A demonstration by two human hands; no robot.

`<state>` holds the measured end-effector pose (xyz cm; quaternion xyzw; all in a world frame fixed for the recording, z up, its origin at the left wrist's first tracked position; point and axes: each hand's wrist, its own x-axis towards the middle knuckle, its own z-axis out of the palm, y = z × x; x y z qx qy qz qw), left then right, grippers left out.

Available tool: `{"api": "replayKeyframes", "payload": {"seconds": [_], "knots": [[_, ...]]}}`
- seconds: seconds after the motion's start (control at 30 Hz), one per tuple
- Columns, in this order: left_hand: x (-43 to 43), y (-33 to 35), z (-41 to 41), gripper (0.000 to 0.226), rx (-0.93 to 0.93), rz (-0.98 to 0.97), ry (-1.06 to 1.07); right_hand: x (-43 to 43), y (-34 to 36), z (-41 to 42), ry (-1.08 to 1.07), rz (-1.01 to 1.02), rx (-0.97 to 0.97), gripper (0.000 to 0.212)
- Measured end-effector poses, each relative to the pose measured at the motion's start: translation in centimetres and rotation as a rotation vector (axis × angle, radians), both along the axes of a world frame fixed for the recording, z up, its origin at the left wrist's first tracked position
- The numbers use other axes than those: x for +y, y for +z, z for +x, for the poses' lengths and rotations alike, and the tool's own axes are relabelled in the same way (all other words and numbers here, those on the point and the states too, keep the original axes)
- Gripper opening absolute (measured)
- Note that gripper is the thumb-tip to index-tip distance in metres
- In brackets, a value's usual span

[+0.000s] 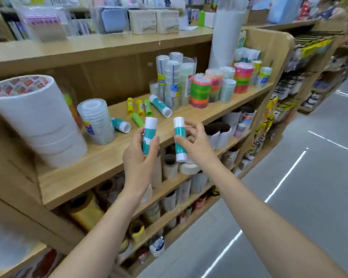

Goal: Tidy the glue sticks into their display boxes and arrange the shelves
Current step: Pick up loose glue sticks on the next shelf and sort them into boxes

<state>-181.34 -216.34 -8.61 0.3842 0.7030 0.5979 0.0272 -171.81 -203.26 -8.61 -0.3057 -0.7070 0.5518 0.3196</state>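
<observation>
- Teal-and-white glue stick (148, 135) upright in the left hand (139, 157), fingers wrapped round it, just off the wooden shelf (101, 157).
- Right hand (195, 142) pinches a second glue stick (179, 141) with fingertips.
- More loose glue sticks (147, 108) lie on the shelf beside tape rolls (201, 91).

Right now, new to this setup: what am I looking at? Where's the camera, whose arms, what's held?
There is no robot here. One wide-angle camera worn on a person's head looks forward and down, so the two bare arms are the wearer's own. The place is a stationery shop aisle with wooden shelves. The left hand holds one teal-and-white glue stick upright; the right hand holds another. Loose on the shelf behind them lie two more teal sticks, and smaller yellow sticks and green sticks. Around them stand tape rolls and, on the left, a big white roll stack. No display box is clearly visible in this picture.
</observation>
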Motion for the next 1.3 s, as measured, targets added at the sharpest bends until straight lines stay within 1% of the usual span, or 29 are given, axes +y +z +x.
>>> {"api": "replayKeyframes", "payload": {"seconds": [0.1,0.2,0.33,0.43,0.6,0.67,0.77,0.83,0.93,1.07,1.2,1.3], "knots": [[1.2,0.4,-1.4,0.033,0.045,-0.061,0.114,2.4,1.4,-2.4,0.039,0.143,-0.047,0.044],[2.0,1.0,-1.9,0.021,-0.005,-0.095,0.234,4.3,1.9,-4.5,0.1,0.299,-0.14,0.038],[3.4,1.7,-2.0,0.018,-0.081,-0.159,0.33,6.3,2.5,-6.3,0.16,0.387,-0.206,0.028],[4.0,2.0,-2.3,0.019,-0.057,-0.24,0.422,7.2,2.4,-6.9,0.184,0.489,-0.245,0.023],[4.4,1.9,-2.6,0.042,0.045,-0.38,0.564,7.7,2.2,-6.7,0.246,0.595,-0.271,0.025],[4.4,1.7,-3.0,0.042,0.084,-0.413,0.611,8.0,2.2,-6.5,0.284,0.659,-0.301,0.031],[4.3,1.6,-3.0,0.036,0.121,-0.434,0.654,8.4,2.2,-6.4,0.328,0.771,-0.426,0.04],[4.3,1.6,-3.0,0.031,0.174,-0.455,0.676,8.5,2.4,-6.5,0.318,0.757,-0.438,0.039],[4.5,1.4,-3.2,0.026,0.254,-0.467,0.687,8.2,2.4,-6.7,0.235,0.687,-0.331,0.036],[5.5,1.8,-3.2,0.021,0.295,-0.523,0.66,8.0,2.5,-6.8,0.151,0.592,-0.235,0.037],[5.5,1.1,-3.2,0.025,0.398,-0.537,0.643,8.2,2.5,-7.0,0.148,0.597,-0.282,0.04],[4.8,0.6,-3.4,0.031,0.43,-0.51,0.587,8.0,2.4,-7.4,0.163,0.591,-0.299,0.04]]}}
